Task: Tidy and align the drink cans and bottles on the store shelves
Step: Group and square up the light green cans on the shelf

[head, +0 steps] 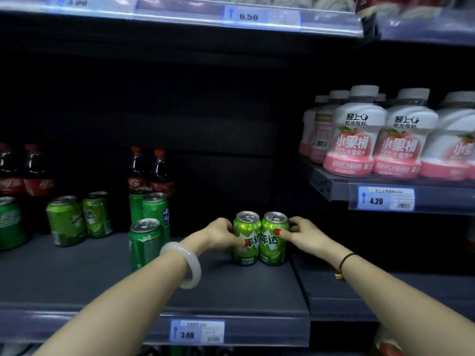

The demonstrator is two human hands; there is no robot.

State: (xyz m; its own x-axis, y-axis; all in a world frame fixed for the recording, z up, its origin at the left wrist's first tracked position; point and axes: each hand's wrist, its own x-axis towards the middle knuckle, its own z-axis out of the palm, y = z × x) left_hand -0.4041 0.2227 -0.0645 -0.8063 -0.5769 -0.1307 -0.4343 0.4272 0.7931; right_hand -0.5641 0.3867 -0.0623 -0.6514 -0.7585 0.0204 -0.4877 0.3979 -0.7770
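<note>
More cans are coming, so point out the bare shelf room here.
Bare: the shelf front left of the held green cans, and behind them to the juice bottles. Crowded: far left, cola bottles behind Sprite cans.

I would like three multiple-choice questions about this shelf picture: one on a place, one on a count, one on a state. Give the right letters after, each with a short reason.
1. Where do the peach juice bottles stand?
A. On the higher shelf at right
B. Beside the cola bottles
C. On the floor

2. How many cans do the hands hold between them?
A. One
B. Two
C. Four

3. How do those cans stand?
A. Lying on their sides
B. Stacked
C. Upright, side by side, touching

Answers:
1. A: they stand above the 4.20 tag, right of the dark gap.
2. B: the left hand grips the left can and the right hand the right can.
3. C: both tops face up and their sides meet.
</note>
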